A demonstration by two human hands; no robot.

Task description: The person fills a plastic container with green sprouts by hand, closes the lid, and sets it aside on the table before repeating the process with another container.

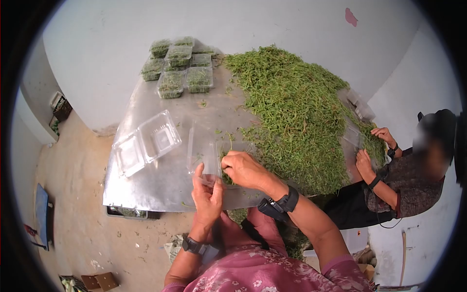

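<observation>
One flat, shiny sheet-metal table is covered on its right half by a loose, feathery heap of green sprigs. Lidded clear plastic boxes of greens are clustered at the far end, and an empty hinged clear clamshell is laid open nearby. At the near edge, a second clear open clamshell is pinched by the left hand and clasped by the curled fingers of the right hand.

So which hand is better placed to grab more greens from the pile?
Probably the right hand: it lies next to the pile, while the left hand holds the clear box and sits farther away.
</observation>
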